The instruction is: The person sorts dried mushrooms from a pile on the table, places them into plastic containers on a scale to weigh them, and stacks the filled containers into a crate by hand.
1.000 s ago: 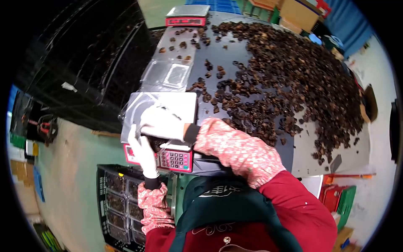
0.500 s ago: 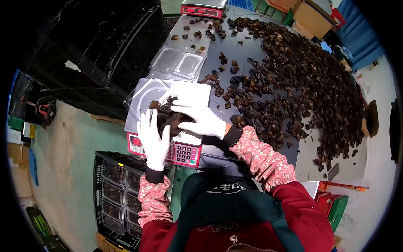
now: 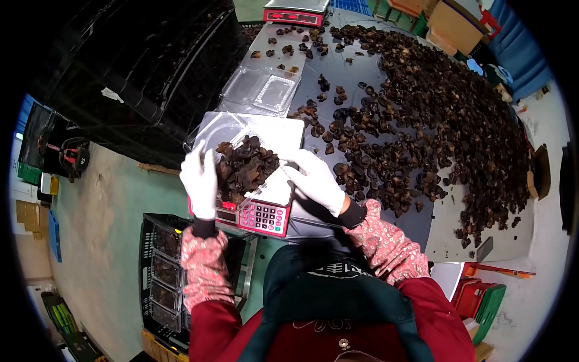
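I see both white-gloved hands drawn apart compared with half a second ago, when they lay over the pile of dark pieces [image 3: 244,166]; now that pile is uncovered between them. The left hand [image 3: 200,182] has shifted outward to the pile's left, its thumb parted from its fingers. The right hand [image 3: 316,184] has moved to the right side, thumb and fingers also parted, just beside the clear box [image 3: 258,192]. I cannot tell whether either hand touches the box's rim.

The box sits on the plate of the near scale [image 3: 263,218], heaped with the pile; I cannot count its overlapping pieces. Beyond it, an open clear container [image 3: 250,84] lies on the table [image 3: 365,69], its ribbed base in plain view. At lower left, a black crate [image 3: 146,253] holds clear boxes of dark pieces; I count four in the column I can see, with the sleeve hiding part of the crate.

I count two scales, the far scale [image 3: 294,17] standing at the table's other end. A broad spread of loose pieces [image 3: 452,114], too many to count, covers the table's right side.
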Available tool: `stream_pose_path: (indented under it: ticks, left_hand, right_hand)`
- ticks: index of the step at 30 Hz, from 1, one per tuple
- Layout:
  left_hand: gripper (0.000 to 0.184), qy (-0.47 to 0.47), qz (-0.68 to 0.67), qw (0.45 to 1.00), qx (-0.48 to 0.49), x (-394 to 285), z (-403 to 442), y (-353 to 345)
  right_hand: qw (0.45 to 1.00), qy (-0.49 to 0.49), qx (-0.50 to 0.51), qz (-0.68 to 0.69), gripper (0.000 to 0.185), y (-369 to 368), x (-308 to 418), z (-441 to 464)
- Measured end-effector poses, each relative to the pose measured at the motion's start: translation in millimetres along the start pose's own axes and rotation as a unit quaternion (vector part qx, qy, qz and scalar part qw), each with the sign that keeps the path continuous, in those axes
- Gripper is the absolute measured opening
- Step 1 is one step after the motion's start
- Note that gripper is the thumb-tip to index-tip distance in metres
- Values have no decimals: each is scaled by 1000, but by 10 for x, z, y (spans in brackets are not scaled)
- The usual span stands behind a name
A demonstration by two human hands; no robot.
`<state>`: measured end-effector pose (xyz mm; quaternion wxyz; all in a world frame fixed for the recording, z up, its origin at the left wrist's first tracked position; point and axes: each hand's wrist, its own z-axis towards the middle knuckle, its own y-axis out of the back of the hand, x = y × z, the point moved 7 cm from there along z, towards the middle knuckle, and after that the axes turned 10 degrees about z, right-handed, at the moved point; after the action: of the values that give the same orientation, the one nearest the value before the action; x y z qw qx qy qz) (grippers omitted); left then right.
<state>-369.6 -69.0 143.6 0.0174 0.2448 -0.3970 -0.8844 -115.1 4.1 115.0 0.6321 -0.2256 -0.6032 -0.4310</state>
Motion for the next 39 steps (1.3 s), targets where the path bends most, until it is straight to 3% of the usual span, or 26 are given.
stream_pose_path:
  ticks: [2, 3, 6, 8, 10, 11, 12, 14, 15, 16, 17, 18, 20, 22, 23, 24, 26, 28, 29, 31, 32, 33, 34, 36, 38, 39]
  left_hand:
    - [35, 8, 140, 981, 137, -6, 182, -205]
    - [37, -17, 120, 975, 185, 142, 215, -426]
    - [25, -44, 162, 968, 186, 139, 294, -450]
    - [19, -67, 77, 991, 92, 79, 338, -227]
    - [16, 55, -34, 993, 100, -96, 294, 53]
    - [12, 39, -111, 988, 103, -404, 224, 173]
    - [11, -52, -128, 987, 82, -774, 103, 263]
    - [19, -132, -186, 961, 154, -1437, -363, 124]
    - [24, -103, -232, 941, 225, -1656, -733, -154]
    - [21, -108, -202, 879, 417, -2093, -958, -341]
    - [22, -127, -211, 852, 462, -2196, -1434, -793]
    - [28, -152, -299, 882, 331, -2306, -1705, -786]
    - [53, -189, -295, 846, 401, -2599, -2206, -991]
    - [61, -96, -384, 758, 519, -2665, -2360, -835]
    - [68, -151, -389, 797, 437, -2650, -2365, -839]
    - [56, -192, -352, 814, 420, -2591, -2295, -801]
    - [38, -188, -355, 854, 332, -2322, -2152, -746]
    - [24, -197, -310, 910, 191, -2101, -1926, -541]
    - [22, -163, -312, 919, 177, -1936, -1889, -486]
    - [19, -120, -254, 944, 173, -1628, -1835, -337]
    - [17, -112, -193, 958, 183, -1515, -1805, -244]
    - [16, -2, -250, 951, 184, -1319, -1780, -190]
    - [16, 106, -305, 929, 182, -1128, -1779, -165]
    - [16, 195, -298, 925, 131, -840, -1729, -45]
    - [15, 233, -274, 932, 53, -601, -1628, 98]
    - [14, 202, -205, 958, 5, -528, -1543, 206]
  right_hand:
    - [995, 78, -32, -61, 26, 74, 139, -132]
    - [998, 45, -30, -36, 23, 96, 135, -205]
    - [999, 7, -36, 24, 22, 234, 103, -436]
    - [996, 60, -58, -13, 22, 390, 42, -580]
    - [994, -34, -80, 70, 23, 503, 14, -732]
    - [990, -48, -89, 94, 26, 544, -74, -807]
    - [957, -141, -91, 236, 28, 513, -139, -890]
    - [916, -162, -98, 354, 34, 493, -131, -1014]
    - [905, -136, -90, 394, 39, 503, -113, -1085]
    - [889, -140, -91, 427, 41, 542, -85, -1188]
    - [895, -169, -107, 398, 40, 641, -213, -1344]
    - [900, -197, -125, 367, 38, 766, -350, -1522]
    - [894, -244, -180, 329, 34, 1093, -552, -1951]
    - [878, -289, -224, 308, 29, 1503, -689, -2551]
    - [882, -310, -242, 261, 28, 1756, -749, -2893]
    - [882, -330, -261, 213, 26, 2027, -821, -3304]
    - [898, -360, -252, -15, 24, 2729, -1242, -4422]
    - [845, -465, -194, -180, 23, 3063, -1357, -5237]
    - [845, -464, -195, -179, 23, 3061, -1325, -5326]
    - [790, -374, -113, -472, 24, 3055, -1077, -5239]
    - [850, -346, -154, -367, 24, 3063, -1127, -5062]
    - [894, -313, -195, -255, 24, 3035, -1112, -4672]
    - [907, -289, -169, -256, 26, 2910, -1053, -4179]
    - [941, -183, -125, -257, 28, 2398, -725, -3029]
    - [964, -78, -85, -239, 33, 1800, -434, -2037]
    - [976, -33, -63, -204, 35, 1436, -150, -1588]
